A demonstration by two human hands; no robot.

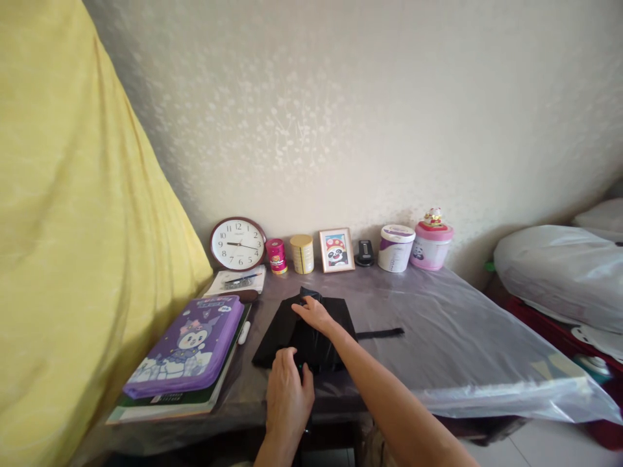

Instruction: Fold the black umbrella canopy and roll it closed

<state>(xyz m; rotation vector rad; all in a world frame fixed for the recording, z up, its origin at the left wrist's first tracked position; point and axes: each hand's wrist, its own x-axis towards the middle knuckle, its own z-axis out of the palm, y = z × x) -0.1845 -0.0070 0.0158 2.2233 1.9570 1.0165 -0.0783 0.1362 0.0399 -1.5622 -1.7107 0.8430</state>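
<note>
A black umbrella [335, 318], folded in and loosely fanned out in flat pleats, lies on the table in front of me. Its strap [382, 334] stretches out to the right over the plastic cover. My left hand [288, 389] is curled round the near end of the umbrella, which it mostly hides. Farther up, my right hand [314, 316] reaches across the black fabric, thumb and fingers closing on a fold near its far end. The fingertips there are partly hidden.
A purple case [187, 344] lies on books at the left, beside a yellow curtain [92, 227]. Along the wall stand a clock [238, 243], a pink can [276, 256], a yellow can [302, 254], a panda picture [337, 250] and two tubs [396, 250]. Plastic sheeting covers the table [438, 337].
</note>
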